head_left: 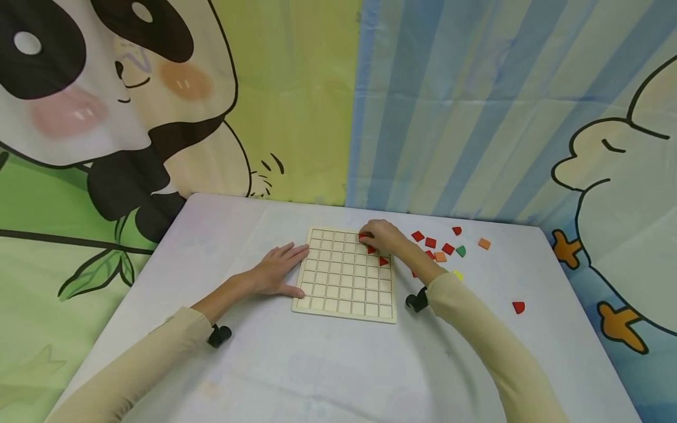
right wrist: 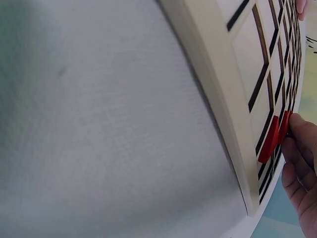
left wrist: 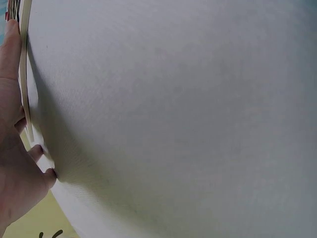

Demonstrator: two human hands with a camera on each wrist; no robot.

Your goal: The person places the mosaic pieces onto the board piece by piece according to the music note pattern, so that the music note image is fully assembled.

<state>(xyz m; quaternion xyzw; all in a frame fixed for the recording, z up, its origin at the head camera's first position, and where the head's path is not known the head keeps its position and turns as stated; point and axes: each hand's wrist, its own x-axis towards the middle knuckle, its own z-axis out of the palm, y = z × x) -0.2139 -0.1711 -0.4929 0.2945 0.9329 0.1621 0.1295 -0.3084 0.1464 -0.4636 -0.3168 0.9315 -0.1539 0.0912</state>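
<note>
A pale wooden grid board (head_left: pixel 344 314) lies on the table. My left hand (head_left: pixel 277 270) is spread at its left side, with fingertips by the upper left edge and the thumb on the lower left corner. The left wrist view shows that hand (left wrist: pixel 20 168) along the board's rim (left wrist: pixel 25 74). Over the board's top right, my right hand (head_left: pixel 385 236) pinches a small red tile (head_left: pixel 365 235) between thumb and fingertips, partly hidden by them. Two more red tiles sit on the grid, one (head_left: pixel 371 249) just below the fingers and another (head_left: pixel 383 261) further down to the right.
Right of the board lie loose tiles: several red ones (head_left: pixel 448 248), orange ones (head_left: pixel 484 243), a green one (head_left: pixel 461 251) and a yellow one (head_left: pixel 458 275) partly behind the right forearm. A lone red tile (head_left: pixel 518 307) lies further right. Printed curtains (head_left: pixel 296 106) hang behind the table.
</note>
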